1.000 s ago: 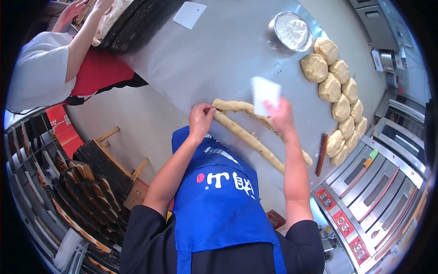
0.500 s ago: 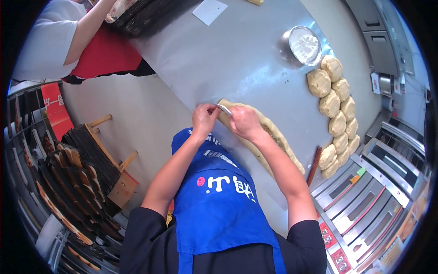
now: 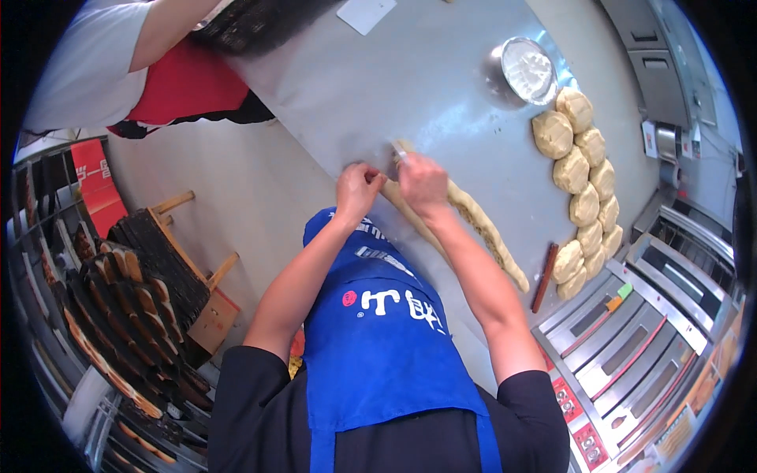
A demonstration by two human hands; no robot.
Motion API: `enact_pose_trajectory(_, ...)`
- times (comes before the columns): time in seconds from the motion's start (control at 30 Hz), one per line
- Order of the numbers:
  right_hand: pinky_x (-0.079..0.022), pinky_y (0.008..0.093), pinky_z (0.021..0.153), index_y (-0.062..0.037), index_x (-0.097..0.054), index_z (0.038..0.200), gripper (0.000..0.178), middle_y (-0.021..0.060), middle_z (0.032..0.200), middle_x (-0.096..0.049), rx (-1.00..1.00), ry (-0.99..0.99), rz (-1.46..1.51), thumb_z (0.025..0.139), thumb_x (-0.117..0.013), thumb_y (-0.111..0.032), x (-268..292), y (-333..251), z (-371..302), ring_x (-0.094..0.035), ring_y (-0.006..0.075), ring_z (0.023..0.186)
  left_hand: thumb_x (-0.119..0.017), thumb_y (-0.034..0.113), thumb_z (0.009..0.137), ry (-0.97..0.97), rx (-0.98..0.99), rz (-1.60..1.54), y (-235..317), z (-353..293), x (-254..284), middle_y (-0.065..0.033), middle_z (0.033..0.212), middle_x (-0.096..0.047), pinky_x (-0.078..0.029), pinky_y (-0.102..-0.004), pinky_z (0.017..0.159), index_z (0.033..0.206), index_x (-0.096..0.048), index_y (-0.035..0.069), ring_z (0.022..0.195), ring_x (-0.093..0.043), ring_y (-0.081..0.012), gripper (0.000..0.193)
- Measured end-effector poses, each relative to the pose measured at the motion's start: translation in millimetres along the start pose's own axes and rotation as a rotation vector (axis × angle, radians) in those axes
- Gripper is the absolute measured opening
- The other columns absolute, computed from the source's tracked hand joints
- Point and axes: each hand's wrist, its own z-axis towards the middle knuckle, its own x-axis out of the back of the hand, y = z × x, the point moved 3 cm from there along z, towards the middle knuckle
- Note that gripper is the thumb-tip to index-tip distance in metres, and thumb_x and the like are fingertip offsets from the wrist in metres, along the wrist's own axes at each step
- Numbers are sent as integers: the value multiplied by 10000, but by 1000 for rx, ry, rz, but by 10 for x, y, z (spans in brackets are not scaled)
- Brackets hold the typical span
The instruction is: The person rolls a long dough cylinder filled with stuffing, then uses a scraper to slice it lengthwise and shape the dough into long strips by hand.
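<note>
A long pale dough strip (image 3: 490, 238) with brownish filling along its inner side slants down the steel table to the right. A second, nearer dough strip (image 3: 410, 213) runs beside it, with a gap between the two. My left hand (image 3: 359, 189) is closed at the upper end of the nearer strip, fingertips pinched on the dough. In my closed right hand (image 3: 423, 185) is a small, pale, blade-like tool (image 3: 401, 155), held at the upper end of the farther strip. My fingers hide part of the tool and of the dough there.
Several round dough pieces (image 3: 584, 209) line the right side of the steel table (image 3: 378, 87), near a metal bowl of white powder (image 3: 529, 72) and a brown stick (image 3: 544, 277). A white card (image 3: 367, 14) lies far off. A co-worker (image 3: 87, 71) stands upper left; ovens (image 3: 623, 355) stand right.
My right hand has moved away from me and slightly right with the tool. The dough, earlier one wide filled piece, now shows two strips spread apart. My left hand has shifted slightly.
</note>
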Motion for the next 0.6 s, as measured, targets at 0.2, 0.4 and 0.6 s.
enact_pose_trajectory(0.2, -593, 531, 729, -19, -639, 1124, 273, 222, 939, -753, -136, -15, 157, 1024, -711, -263, 499, 321, -20, -747, 430, 885, -840, 201, 909, 10, -50, -25, 6, -42, 8, -186, 930, -745, -595, -461, 795, 1113, -766, -18, 859, -743, -338, 308)
enact_pose_trajectory(0.4, -582, 512, 928, 39, -573, 1366, 665, 260, 1125, -754, -669, 316, 312, 929, -874, -363, 795, 1503, -82, -735, 448, 1067, -884, 145, 872, 46, -293, 295, 333, 108, 124, -182, 1337, -711, -570, -472, 992, 1384, -673, 39, 1206, -684, -352, 564)
enact_pose_trajectory(0.6, -513, 525, 1049, 26, -538, 1515, 883, 221, 1392, -629, -127, 134, 108, 872, -895, -462, 131, 1161, -315, -612, 442, 1269, -907, 150, 787, -266, -1137, 585, 860, 669, -144, -101, 1264, -687, -529, -494, 1054, 1314, -740, 139, 1294, -604, -335, 553)
